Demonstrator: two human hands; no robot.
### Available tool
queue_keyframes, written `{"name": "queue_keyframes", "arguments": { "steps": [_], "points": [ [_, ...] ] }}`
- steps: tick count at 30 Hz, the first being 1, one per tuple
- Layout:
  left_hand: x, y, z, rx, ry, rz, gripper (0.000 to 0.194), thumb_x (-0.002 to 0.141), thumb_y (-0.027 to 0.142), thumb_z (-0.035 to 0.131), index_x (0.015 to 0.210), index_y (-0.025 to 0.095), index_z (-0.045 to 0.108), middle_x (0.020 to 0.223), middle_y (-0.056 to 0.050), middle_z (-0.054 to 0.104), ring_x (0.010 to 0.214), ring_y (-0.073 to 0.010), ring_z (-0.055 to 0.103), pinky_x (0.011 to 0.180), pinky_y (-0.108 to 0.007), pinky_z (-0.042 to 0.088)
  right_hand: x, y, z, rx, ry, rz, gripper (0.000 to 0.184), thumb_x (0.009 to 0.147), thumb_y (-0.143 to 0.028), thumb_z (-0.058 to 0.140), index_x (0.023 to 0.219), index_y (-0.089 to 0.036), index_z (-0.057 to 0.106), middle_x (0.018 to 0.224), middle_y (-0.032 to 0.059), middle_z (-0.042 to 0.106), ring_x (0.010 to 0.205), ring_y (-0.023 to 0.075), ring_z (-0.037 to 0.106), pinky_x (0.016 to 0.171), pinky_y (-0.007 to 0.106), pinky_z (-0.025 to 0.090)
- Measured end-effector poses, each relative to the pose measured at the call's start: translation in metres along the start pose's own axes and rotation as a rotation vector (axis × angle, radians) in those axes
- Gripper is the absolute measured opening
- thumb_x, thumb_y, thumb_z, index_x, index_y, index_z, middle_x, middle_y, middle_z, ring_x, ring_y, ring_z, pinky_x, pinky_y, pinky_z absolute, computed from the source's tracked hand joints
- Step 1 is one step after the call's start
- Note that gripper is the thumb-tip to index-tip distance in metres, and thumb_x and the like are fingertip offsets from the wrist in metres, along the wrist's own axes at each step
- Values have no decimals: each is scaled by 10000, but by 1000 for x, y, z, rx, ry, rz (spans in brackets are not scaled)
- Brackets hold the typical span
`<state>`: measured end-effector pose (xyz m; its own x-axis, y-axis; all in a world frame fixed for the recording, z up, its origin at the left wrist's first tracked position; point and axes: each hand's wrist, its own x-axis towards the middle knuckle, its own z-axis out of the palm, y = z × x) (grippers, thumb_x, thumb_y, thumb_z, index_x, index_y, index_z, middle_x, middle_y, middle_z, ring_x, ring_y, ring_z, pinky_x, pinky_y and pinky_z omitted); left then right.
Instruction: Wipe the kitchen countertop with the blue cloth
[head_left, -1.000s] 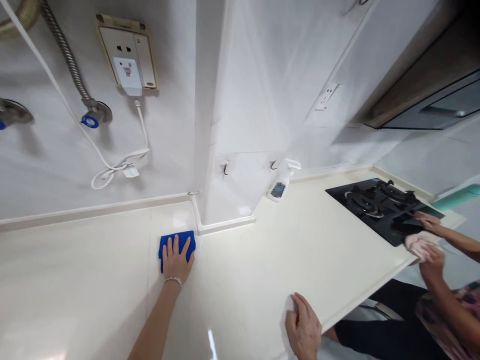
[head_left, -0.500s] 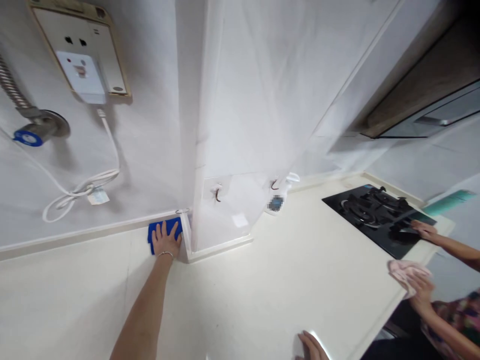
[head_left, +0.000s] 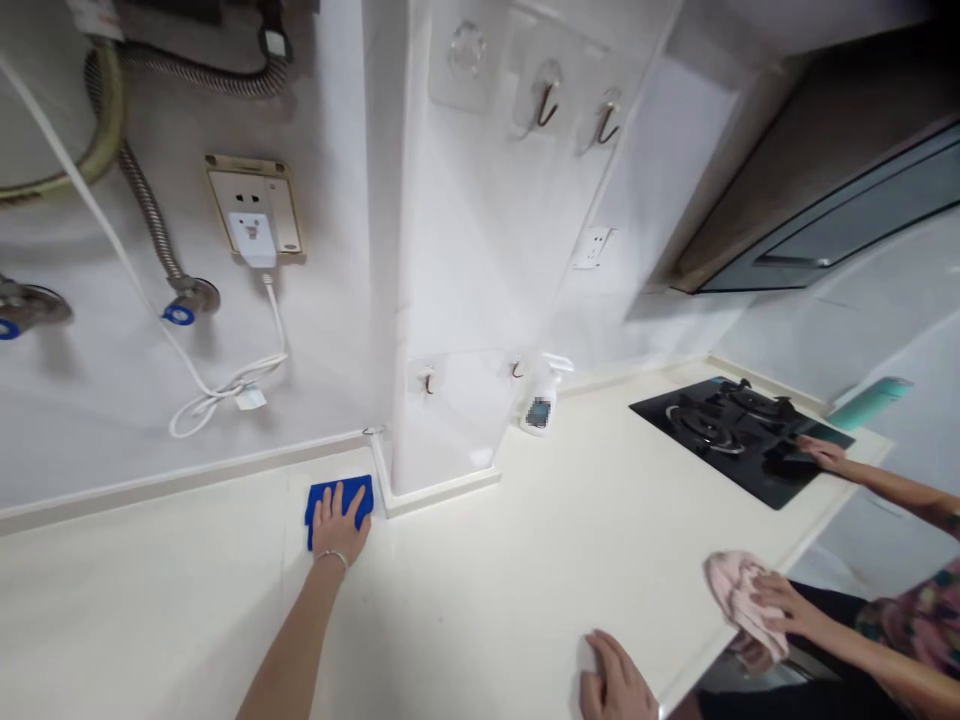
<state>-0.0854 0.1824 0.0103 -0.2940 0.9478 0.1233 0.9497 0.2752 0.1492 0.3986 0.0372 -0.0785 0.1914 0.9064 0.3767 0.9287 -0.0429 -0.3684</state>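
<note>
My left hand (head_left: 341,525) lies flat on a folded blue cloth (head_left: 352,492), fingers spread and pressing it onto the white countertop (head_left: 480,590). The cloth is just left of the corner where a wall pillar (head_left: 450,430) meets the counter. A bracelet circles the left wrist. At the bottom of the view, my right hand (head_left: 619,685) rests on the counter near its front edge. Its fingers are loosely bent, the thumb stands apart, and nothing shows in it. The lower part of that hand is cut off by the frame.
A white spray bottle (head_left: 541,400) stands beside the pillar. At the right, a co-worker's hand (head_left: 787,605) holds a pink cloth (head_left: 739,590) at the counter edge; the other reaches the black gas stove (head_left: 739,430). A white cable (head_left: 225,390) hangs from a wall socket (head_left: 259,210).
My left hand and the blue cloth have come away from the back ledge, towards me. More of my right hand shows. The co-worker's pink cloth has shifted along the counter towards me. The view takes in more wall.
</note>
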Motion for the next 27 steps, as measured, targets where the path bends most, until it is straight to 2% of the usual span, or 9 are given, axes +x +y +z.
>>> {"name": "queue_keyframes", "arguments": {
  "steps": [4,8,11,14,17,20,23,27],
  "points": [
    [-56,-4,-5,8,20,28,590,884,402,496,1460,322,399,1610,-103,323,1501,-356,219,1226,-523,197,-1,-12,-2,23,85,-15,420,838,-314,376,1168,-199,609,1268,100,633,1157,281,584,967,462,425],
    [-117,2,-5,13,74,64,604,872,410,506,1457,292,414,1599,-120,342,1492,-372,237,1217,-545,220,0,-22,-8,31,110,-25,411,835,-274,375,1156,-187,617,1258,103,628,1143,270,572,984,457,400],
    [-162,9,0,32,122,95,643,857,454,516,1457,245,420,1588,-169,345,1482,-409,238,1206,-572,232,-1,-22,-9,43,106,-33,413,829,-252,378,1157,-179,618,1258,107,625,1147,265,560,993,450,387],
    [-192,11,3,23,114,145,698,834,535,530,1447,214,438,1574,-200,356,1470,-434,253,1189,-599,262,-2,-21,-9,52,121,-44,412,829,-254,384,1157,-175,622,1257,107,625,1142,265,557,992,447,381],
    [-200,12,0,-14,76,156,655,867,553,480,1420,202,483,1546,-213,399,1452,-400,319,1176,-583,307,-2,-21,-9,55,129,-45,413,835,-259,382,1160,-172,622,1257,109,625,1141,268,557,990,450,379],
    [-198,19,-1,-22,148,143,595,895,510,454,1408,213,501,1529,-193,435,1455,-369,327,1183,-595,291,-3,-19,-9,65,111,-48,423,837,-263,375,1169,-167,619,1264,116,623,1148,271,558,992,452,381],
    [-199,31,5,14,225,133,592,874,463,501,1418,227,488,1543,-194,413,1453,-409,311,1171,-642,272,-4,-17,-9,70,103,-42,431,833,-286,377,1169,-168,619,1264,120,625,1136,279,566,982,457,389],
    [-195,36,12,54,227,120,594,887,427,492,1448,241,437,1566,-201,369,1457,-425,293,1175,-651,249,-5,-19,-12,73,88,-13,445,832,-309,371,1180,-179,616,1284,117,619,1143,285,569,986,472,389]
  ]
}}
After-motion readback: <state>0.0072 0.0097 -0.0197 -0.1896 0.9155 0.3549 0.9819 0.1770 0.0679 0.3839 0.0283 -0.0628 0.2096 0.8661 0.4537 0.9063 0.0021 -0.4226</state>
